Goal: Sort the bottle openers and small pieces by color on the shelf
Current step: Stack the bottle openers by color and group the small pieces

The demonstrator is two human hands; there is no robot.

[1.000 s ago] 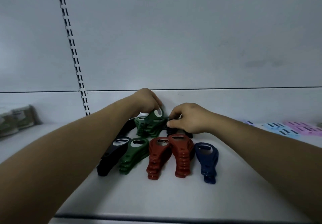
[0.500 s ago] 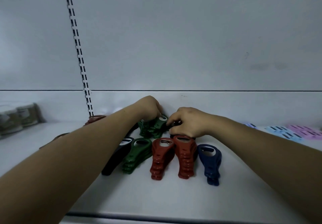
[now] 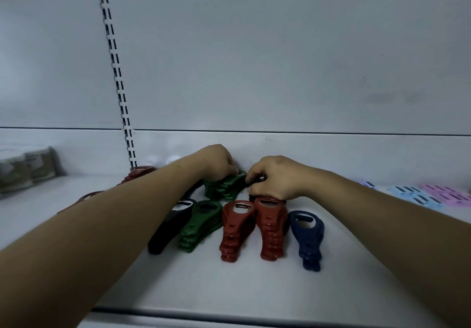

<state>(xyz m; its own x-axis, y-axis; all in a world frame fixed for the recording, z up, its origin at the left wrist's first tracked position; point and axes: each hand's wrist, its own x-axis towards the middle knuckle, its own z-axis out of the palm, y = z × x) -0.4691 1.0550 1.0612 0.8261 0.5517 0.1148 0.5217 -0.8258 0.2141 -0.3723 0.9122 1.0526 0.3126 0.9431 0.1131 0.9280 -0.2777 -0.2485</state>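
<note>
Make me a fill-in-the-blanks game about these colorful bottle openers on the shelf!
1. The front stack farthest right is ____ in color.
2. Between the front green stack and that one stand ____ red stacks.
3. The left hand grips a back stack that is ____ in color.
4. To the ____ of the right hand, which pinches a dark piece, lie pink pieces.
Missing words: blue; two; green; right.
</note>
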